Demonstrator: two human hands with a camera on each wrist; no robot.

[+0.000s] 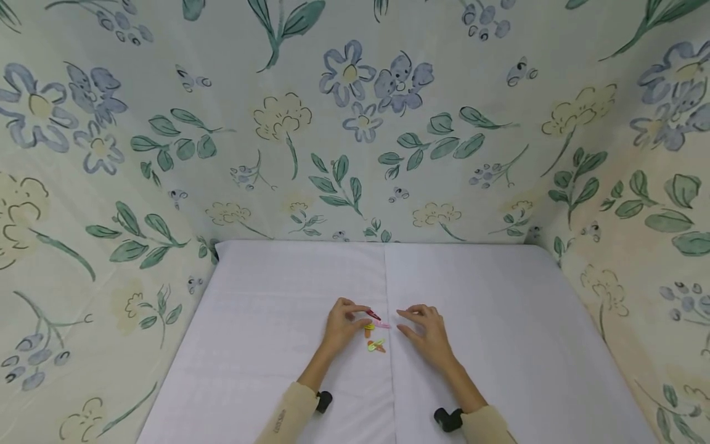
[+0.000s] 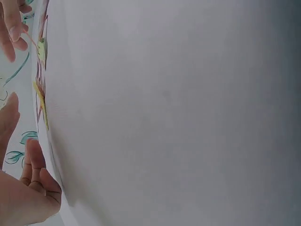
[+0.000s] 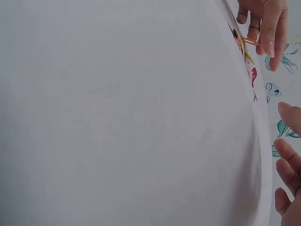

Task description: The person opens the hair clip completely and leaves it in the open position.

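Observation:
Several small snap hair clips lie on the white cloth between the two hands. In the head view, a dark red clip (image 1: 374,314) and a pink clip (image 1: 381,324) are at the left fingertips. Yellow-green and orange clips (image 1: 376,346) overlap nearer the person. The left hand (image 1: 342,324) is just left of the group, thumb and index finger parted around its edge. On the right, the right hand (image 1: 428,336) hovers with thumb and index finger apart and nothing between them. From the right wrist, an orange clip (image 3: 249,41) overlaps the left fingertips, and a red clip (image 3: 254,75) lies beside it.
White cloth (image 1: 477,290) covers the table, with a seam running through the middle. Floral fabric (image 1: 344,172) hangs behind and at both sides. Dark wrist cameras (image 1: 448,420) sit by the beige sleeves (image 1: 294,413).

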